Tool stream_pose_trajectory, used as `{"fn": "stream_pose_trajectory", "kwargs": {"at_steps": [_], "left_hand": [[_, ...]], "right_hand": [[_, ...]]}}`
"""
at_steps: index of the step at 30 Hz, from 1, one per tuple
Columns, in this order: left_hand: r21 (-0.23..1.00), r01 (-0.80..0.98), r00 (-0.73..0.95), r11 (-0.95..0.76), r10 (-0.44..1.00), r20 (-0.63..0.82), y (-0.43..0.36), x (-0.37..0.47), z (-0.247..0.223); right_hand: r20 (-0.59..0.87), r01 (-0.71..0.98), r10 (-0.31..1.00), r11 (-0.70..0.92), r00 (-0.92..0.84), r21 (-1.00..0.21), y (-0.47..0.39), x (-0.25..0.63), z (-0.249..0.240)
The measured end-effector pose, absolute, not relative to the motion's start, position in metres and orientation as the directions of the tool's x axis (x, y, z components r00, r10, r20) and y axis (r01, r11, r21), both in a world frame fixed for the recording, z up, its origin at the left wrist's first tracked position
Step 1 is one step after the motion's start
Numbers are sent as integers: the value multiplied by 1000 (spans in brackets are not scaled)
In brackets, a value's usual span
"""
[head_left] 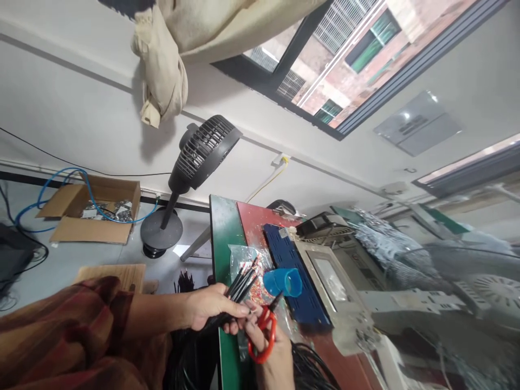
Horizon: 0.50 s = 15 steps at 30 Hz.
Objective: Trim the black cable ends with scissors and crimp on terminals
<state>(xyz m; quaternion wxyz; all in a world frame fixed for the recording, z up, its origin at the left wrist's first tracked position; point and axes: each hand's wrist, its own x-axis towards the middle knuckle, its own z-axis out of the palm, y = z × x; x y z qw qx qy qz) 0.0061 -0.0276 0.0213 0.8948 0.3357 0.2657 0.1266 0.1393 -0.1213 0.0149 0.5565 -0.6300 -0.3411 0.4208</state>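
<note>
The left hand has a firm grip round the black cables, their ends pointing to one o'clock over the green-edged desk. Rightward, the right hand grips red-handled scissors, blades toward one o'clock, near the blue cup. The step in hand seems to be fingertip work on the cables; the next move probably calls for a steady left grip and blades kept clear of fingers.

Single cam on the person's head, facing forward-down, tilted; left hand and right hand close, window farther off.
</note>
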Motion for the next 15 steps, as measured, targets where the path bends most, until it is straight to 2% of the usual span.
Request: {"fn": "stream_pose_trajectory", "kwargs": {"at_steps": [8,15], "left_hand": [[726,-49,854,686,405,-325,-35,13,5],[783,-45,811,621,480,-334,-31,25,9]], "right_hand": [[-163,-245,837,-36,522,-969,-119,123,1],[-87,-42,748,-79,658,-996,-119,146,-15]]}}
